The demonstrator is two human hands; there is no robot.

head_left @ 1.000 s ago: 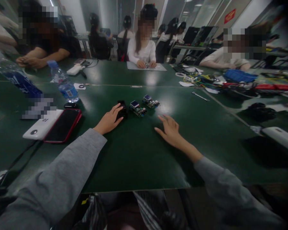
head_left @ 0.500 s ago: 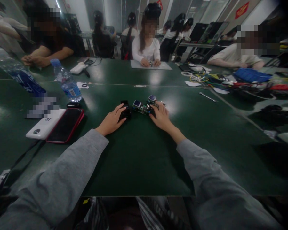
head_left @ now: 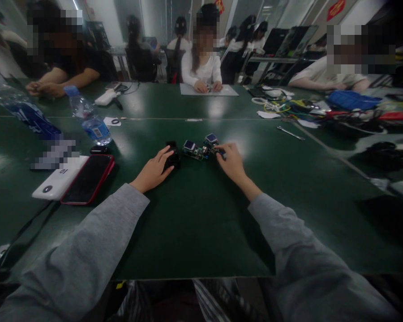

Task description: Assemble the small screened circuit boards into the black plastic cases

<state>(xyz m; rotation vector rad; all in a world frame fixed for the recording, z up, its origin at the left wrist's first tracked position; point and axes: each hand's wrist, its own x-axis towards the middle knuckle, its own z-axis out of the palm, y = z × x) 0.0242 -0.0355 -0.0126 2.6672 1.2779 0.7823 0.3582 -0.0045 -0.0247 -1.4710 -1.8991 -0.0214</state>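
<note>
I see a crowded workroom, with people seated along the far side of a long bench whose top is dark green, smooth and glossy enough to throw back the ceiling lights. At its middle lie two small circuit boards, and I take them as my landmark: the nearer board and the farther board are green, studded with components, each carrying a small bluish square screen. Just left of the boards sits a small black block, matte and boxy. My left hand rests flat on the bench with fingers spread, its fingertips touching that block. My right hand lies just right of the boards, fingertips pinched against the farther board's edge. Well left of the boards lie a red-cased phone, a white power bank and a clear plastic water bottle. Far right of them, a slim metal tool lies before tangled coloured wires.
</note>
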